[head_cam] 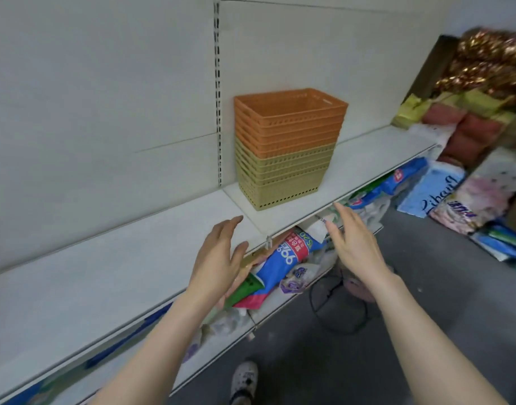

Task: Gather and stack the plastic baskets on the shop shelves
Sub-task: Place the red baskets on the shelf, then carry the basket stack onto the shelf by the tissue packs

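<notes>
One nested stack of plastic baskets stands upright on the white shelf point(110, 258), against the back panel. Its upper part is orange baskets point(289, 121) and its lower part is olive-green baskets point(283, 179). My left hand point(218, 258) hovers in front of the shelf edge, below and left of the stack, fingers spread and holding nothing. My right hand point(356, 238) is raised below and right of the stack, also open and apart from it. Neither hand touches the baskets.
The lower shelf holds blue, red and white packets point(286, 258). More packaged goods point(435, 191) pile up at the right, with shiny gold tinsel point(490, 59) above. A grey floor point(426, 302) with a black wire ring and a shoe point(245, 378) lies below.
</notes>
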### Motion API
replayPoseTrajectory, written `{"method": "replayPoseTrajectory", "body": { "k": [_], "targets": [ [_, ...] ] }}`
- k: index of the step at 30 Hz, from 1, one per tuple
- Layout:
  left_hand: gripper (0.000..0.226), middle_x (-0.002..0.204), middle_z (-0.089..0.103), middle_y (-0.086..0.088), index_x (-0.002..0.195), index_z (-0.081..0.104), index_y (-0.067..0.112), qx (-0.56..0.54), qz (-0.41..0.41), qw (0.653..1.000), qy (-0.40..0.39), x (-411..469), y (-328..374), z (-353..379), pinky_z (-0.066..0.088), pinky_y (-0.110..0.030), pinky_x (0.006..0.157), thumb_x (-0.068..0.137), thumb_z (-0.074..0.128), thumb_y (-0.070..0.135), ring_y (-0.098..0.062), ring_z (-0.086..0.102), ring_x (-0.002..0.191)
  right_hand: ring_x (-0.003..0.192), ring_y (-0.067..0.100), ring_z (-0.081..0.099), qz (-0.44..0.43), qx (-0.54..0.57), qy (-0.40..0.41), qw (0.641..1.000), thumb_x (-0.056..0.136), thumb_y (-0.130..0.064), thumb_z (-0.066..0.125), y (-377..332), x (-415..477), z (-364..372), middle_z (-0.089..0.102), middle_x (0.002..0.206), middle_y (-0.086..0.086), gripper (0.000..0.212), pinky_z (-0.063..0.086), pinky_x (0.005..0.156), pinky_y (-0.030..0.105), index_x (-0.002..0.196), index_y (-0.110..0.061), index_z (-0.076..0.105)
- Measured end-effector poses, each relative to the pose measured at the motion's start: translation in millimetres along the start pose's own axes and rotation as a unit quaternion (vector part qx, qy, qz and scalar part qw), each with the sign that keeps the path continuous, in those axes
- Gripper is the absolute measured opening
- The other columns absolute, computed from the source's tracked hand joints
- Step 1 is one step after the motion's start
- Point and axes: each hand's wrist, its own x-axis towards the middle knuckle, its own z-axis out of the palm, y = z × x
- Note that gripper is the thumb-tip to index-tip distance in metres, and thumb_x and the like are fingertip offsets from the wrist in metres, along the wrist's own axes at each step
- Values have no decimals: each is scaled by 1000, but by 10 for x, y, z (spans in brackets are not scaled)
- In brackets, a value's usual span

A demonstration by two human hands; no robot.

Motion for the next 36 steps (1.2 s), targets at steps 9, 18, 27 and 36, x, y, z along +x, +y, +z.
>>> {"method": "replayPoseTrajectory", "body": {
  "k": [9,18,27,36],
  "targets": [
    [76,155,31,-10,154,20,17,-49,-56,996,58,1634,-189,856,36,-38,109,91,62,32,-23,31,143,132,26,48,123,146,2,982,98,-46,44,845,1631,319,45,149,9,63,42,105,43,153,-22,26],
    [79,141,49,5,151,21,30,-150,-98,975,128,2209,-301,1488,51,-47,96,86,65,38,-16,53,125,125,-1,47,37,294,-35,954,98,-52,42,1437,2966,702,45,148,-8,62,38,99,19,153,-29,27],
    [75,112,62,34,139,37,26,-190,-133,947,221,2332,-308,1751,48,-16,85,74,69,44,7,60,107,115,-12,53,-53,440,-95,892,100,-42,40,1704,3314,1050,55,130,-16,49,41,93,6,144,-21,39],
    [62,114,65,26,136,42,29,-200,-142,932,267,1952,320,1468,51,-14,84,80,69,33,2,62,108,117,-9,55,-110,489,-105,859,93,-44,47,1481,3104,501,58,126,-25,37,42,94,8,130,-40,46]
  ]
}}
